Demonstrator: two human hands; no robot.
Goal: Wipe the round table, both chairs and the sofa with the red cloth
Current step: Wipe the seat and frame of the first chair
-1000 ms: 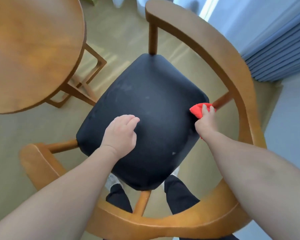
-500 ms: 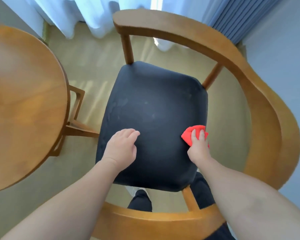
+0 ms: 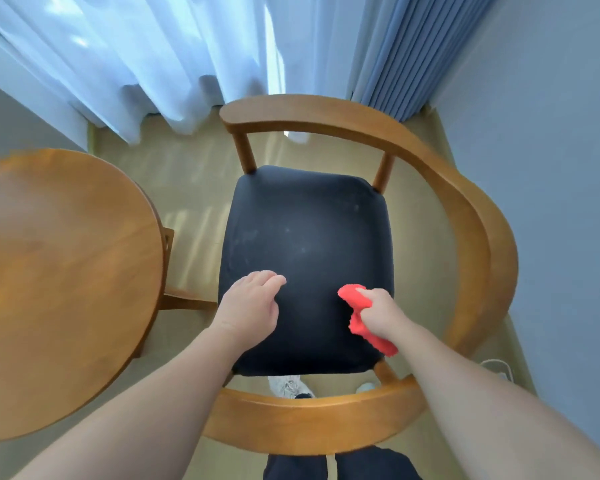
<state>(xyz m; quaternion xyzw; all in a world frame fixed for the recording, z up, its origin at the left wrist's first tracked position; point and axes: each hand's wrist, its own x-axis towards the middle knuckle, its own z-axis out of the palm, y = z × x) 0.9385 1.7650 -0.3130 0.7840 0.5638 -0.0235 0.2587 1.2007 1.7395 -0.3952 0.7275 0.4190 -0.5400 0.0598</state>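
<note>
A wooden chair (image 3: pixel 471 216) with a curved armrest rail and a black seat cushion (image 3: pixel 309 230) stands below me. My right hand (image 3: pixel 381 315) grips the red cloth (image 3: pixel 355 306) over the near right part of the cushion, and a tail of the cloth hangs past my wrist. My left hand (image 3: pixel 250 308) rests on the near left of the cushion with fingers loosely bent, holding nothing. The round wooden table (image 3: pixel 59 282) is at the left. No second chair or sofa is in view.
White sheer curtains (image 3: pixel 153 57) and a blue-grey drape (image 3: pixel 423 50) hang behind the chair. A grey wall (image 3: pixel 551 168) runs close along the right. My legs and shoes show under the chair's near rail, on a beige floor (image 3: pixel 194 188).
My view has swung so the chair sits squarer below me. My right hand moved with the cloth from the cushion's right edge inward and toward me. The left hand stayed on the cushion.
</note>
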